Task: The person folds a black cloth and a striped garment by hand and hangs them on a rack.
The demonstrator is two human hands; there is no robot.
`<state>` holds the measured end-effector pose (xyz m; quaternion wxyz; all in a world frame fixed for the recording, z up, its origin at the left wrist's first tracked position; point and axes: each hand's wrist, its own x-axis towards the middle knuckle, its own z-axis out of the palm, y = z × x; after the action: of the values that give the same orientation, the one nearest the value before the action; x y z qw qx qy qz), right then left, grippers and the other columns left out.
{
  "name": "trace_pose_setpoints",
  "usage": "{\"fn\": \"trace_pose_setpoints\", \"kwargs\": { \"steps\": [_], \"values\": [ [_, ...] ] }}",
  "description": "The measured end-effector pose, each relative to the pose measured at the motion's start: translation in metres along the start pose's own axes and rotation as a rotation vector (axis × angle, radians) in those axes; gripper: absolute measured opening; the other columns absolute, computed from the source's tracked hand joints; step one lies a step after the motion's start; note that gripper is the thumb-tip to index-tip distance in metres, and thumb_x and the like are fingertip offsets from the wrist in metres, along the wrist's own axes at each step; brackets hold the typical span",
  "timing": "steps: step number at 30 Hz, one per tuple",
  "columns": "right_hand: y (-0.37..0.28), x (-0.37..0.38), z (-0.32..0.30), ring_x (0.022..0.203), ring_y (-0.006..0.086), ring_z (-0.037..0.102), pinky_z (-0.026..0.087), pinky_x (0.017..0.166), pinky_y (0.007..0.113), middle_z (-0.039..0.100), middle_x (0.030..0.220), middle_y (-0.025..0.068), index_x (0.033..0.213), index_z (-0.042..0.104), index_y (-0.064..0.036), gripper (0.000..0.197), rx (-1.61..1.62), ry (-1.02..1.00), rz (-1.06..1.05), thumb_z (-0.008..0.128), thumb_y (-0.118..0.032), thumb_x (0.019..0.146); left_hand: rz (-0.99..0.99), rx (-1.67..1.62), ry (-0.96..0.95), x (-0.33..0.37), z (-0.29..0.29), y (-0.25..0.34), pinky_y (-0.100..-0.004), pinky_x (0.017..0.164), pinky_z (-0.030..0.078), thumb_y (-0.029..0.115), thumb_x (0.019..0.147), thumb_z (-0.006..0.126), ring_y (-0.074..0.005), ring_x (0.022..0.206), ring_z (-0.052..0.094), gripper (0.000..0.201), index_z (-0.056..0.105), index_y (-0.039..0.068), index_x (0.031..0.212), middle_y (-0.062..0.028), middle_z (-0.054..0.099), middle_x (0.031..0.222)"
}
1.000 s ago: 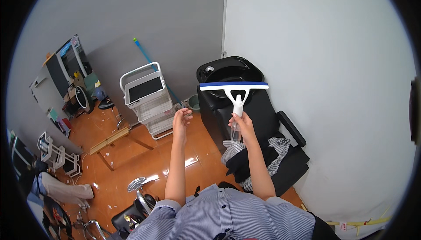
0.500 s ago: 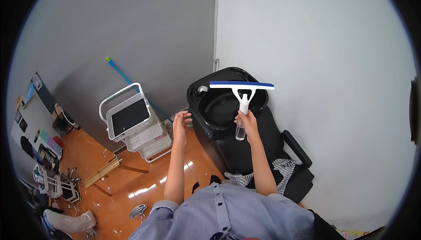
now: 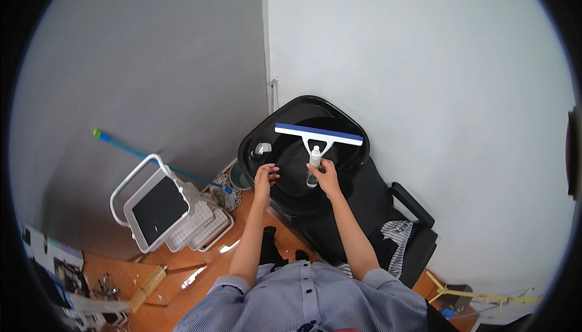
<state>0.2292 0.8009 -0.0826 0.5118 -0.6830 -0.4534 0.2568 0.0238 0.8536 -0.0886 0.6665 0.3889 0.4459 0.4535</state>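
In my right hand (image 3: 325, 177) is a spray-bottle squeegee (image 3: 318, 133), its fingers closed round the white neck of the clear bottle handle. The wide white head with a blue strip points away from me, above the black wash basin (image 3: 244, 151). My left hand (image 3: 265, 178) hovers at the basin's near left rim, empty, with fingers apart and slightly bent. Left inside the basin lies a silver-and-white shower head (image 3: 262, 149).
Left of the basin stand a white trolley (image 3: 145, 248) with a black top, a mop (image 3: 163, 165) and a green bucket (image 3: 239, 176). A black reclining chair (image 3: 339, 226) with a striped cloth (image 3: 397, 241) adjoins the basin. Walls meet behind it.
My view has turned and come closer over the basin. The squeegee, still in my right hand, now tilts down to the right. My left hand has moved from beside the basin to its rim.
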Motion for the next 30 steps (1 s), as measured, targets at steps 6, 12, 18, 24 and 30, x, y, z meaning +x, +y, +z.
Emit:
{"fn": "trace_pose_setpoints", "kwargs": {
  "steps": [6, 12, 18, 24, 30],
  "values": [
    [0.052, 0.046, 0.058, 0.084, 0.021, 0.06, 0.048, 0.076, 0.031, 0.058, 0.094, 0.0117, 0.093, 0.065, 0.0011, 0.037, -0.127, 0.11, 0.05, 0.077, -0.026, 0.071, -0.131, 0.13, -0.22, 0.086, 0.002, -0.024, -0.0202, 0.064, 0.035, 0.023, 0.095, 0.04, -0.007, 0.077, 0.055, 0.021, 0.056, 0.013, 0.103, 0.0013, 0.063, 0.093],
    [0.105, 0.086, 0.109, 0.089, 0.0256, 0.063, 0.049, 0.075, 0.034, 0.061, 0.098, 0.0165, 0.089, 0.064, 0.0024, 0.038, -0.186, 0.248, 0.229, 0.082, -0.017, 0.062, -0.118, 0.219, -0.368, 0.165, 0.001, -0.07, -0.0242, 0.081, 0.041, 0.014, 0.094, 0.044, -0.0127, 0.085, 0.054, 0.016, 0.053, 0.006, 0.104, -0.0067, 0.06, 0.099],
    [0.132, 0.106, 0.135, 0.093, 0.0353, 0.059, 0.047, 0.08, 0.041, 0.059, 0.1, 0.0172, 0.096, 0.065, 0.0008, 0.04, -0.289, 0.345, 0.224, 0.078, -0.018, 0.064, -0.029, 0.361, -0.416, 0.2, -0.005, -0.115, -0.0249, 0.087, 0.04, 0.01, 0.092, 0.048, -0.0137, 0.094, 0.051, 0.018, 0.05, 0.004, 0.108, -0.0071, 0.055, 0.104],
    [0.147, 0.108, 0.141, 0.087, 0.0297, 0.061, 0.048, 0.072, 0.037, 0.06, 0.1, 0.0161, 0.1, 0.063, -0.0004, 0.044, -0.329, 0.373, 0.3, 0.079, -0.02, 0.064, -0.102, 0.368, -0.466, 0.201, -0.014, -0.127, -0.0267, 0.093, 0.037, 0.011, 0.092, 0.047, -0.0159, 0.103, 0.051, 0.019, 0.05, 0.004, 0.109, -0.0072, 0.055, 0.108],
    [0.135, 0.102, 0.134, 0.092, 0.0286, 0.059, 0.047, 0.08, 0.037, 0.057, 0.104, 0.0155, 0.105, 0.063, -0.0065, 0.043, -0.326, 0.332, 0.368, 0.078, -0.021, 0.066, -0.146, 0.305, -0.531, 0.196, -0.008, -0.131, -0.0302, 0.085, 0.041, 0.014, 0.093, 0.045, -0.0175, 0.099, 0.054, 0.018, 0.052, 0.007, 0.108, -0.0079, 0.057, 0.112]
  ]
}}
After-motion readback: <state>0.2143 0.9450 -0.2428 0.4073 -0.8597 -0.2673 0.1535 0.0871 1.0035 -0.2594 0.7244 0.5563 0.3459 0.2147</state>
